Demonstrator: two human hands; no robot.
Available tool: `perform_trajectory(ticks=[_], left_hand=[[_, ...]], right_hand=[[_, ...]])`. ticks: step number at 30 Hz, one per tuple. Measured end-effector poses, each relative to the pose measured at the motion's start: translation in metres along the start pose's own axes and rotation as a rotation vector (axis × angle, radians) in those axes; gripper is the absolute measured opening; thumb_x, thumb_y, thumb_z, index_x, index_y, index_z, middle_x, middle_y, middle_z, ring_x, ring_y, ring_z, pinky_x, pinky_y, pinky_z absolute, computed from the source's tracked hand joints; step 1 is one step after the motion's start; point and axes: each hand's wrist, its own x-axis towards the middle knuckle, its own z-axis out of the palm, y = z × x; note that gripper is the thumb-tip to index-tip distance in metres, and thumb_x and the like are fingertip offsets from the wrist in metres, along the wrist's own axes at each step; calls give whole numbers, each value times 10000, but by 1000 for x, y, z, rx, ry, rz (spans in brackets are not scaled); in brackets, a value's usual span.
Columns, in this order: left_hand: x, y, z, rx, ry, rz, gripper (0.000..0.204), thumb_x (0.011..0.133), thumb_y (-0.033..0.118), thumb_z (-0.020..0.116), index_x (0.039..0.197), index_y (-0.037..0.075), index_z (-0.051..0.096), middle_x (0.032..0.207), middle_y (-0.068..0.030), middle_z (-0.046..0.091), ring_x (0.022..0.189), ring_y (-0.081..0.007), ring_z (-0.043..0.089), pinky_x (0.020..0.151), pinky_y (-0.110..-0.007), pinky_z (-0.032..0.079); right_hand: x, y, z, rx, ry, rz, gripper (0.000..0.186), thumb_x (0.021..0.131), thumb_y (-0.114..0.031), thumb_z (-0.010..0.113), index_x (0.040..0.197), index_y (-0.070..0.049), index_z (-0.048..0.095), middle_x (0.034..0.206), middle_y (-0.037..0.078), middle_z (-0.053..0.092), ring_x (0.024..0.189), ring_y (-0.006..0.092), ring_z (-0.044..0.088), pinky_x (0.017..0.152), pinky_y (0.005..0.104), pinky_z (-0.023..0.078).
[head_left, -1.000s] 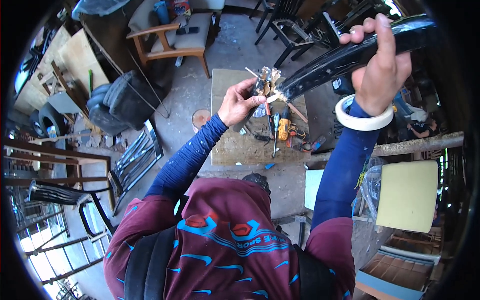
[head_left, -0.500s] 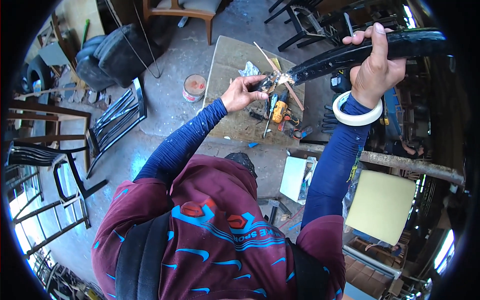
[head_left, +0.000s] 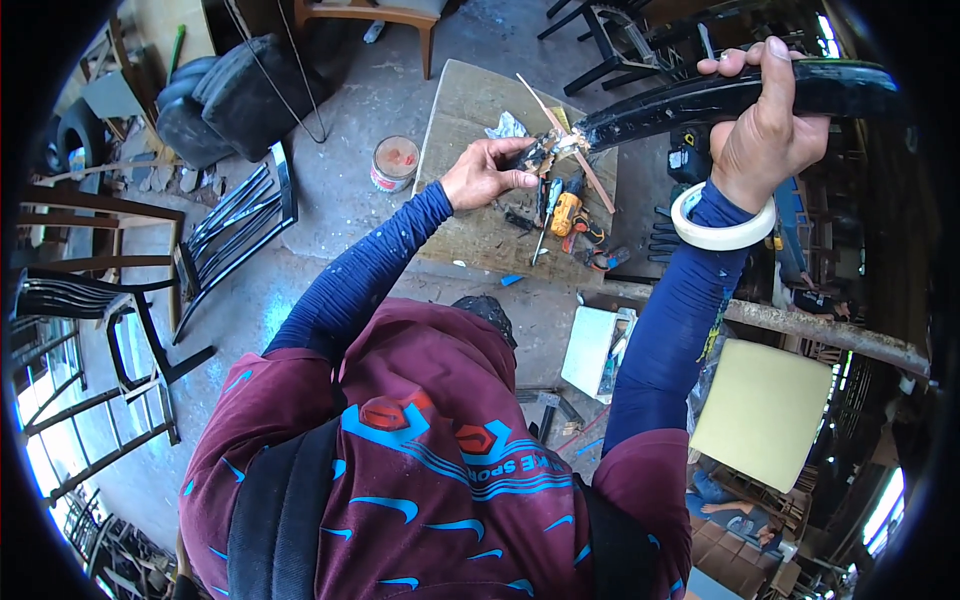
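A black-painted, curved length of wood (head_left: 655, 112), like a chair part, stretches across the upper right. Its left end is splintered, with pale raw wood (head_left: 568, 146) showing at the break. Just left of that break, my left hand (head_left: 487, 176) is closed around the short dark end, thumb along its near side. My right hand (head_left: 770, 120) grips the longer part farther right, fingers over its far side. A roll of masking tape (head_left: 722, 237) hangs around my right wrist. Whether the two parts are fully apart at the break cannot be made out.
Below the wood stands a worn table (head_left: 455, 110) carrying a yellow drill (head_left: 566, 213), a screwdriver (head_left: 545, 225) and a thin wooden strip (head_left: 597, 184). A tin (head_left: 394, 165) stands left of it. Black chair frames (head_left: 240, 225), a cream cushion (head_left: 762, 412) and another person (head_left: 742, 512) are around.
The view has shifted slightly, and both hands with the wood appear a little higher in it. My left fingers sit closer around the short end. More of another person shows at lower right.
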Motion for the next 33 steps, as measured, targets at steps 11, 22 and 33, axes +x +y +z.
perform_trajectory(ticks=[11,22,33], left_hand=[[0,-12,8,181,27,10,688,843,194,849,1435,3,553,1233,-78,707,1114,-128,618,1017,-293,485],[-1,-6,13,63,76,111,622,852,153,835,1407,19,588,1183,-74,724,1083,-107,615,1012,-277,470],[-6,4,28,301,63,151,557,888,207,797,1348,-31,590,1090,-150,724,997,-157,667,877,-326,532]], right_hand=[[-10,6,11,43,-33,102,90,909,-53,709,935,2,643,780,107,646,640,202,649,592,406,635],[-1,10,-5,423,-252,197,115,938,-106,666,1024,-53,611,816,117,638,636,222,618,590,446,575],[12,22,-41,388,-205,395,120,983,-246,628,1017,-138,669,880,75,656,725,219,594,668,455,527]])
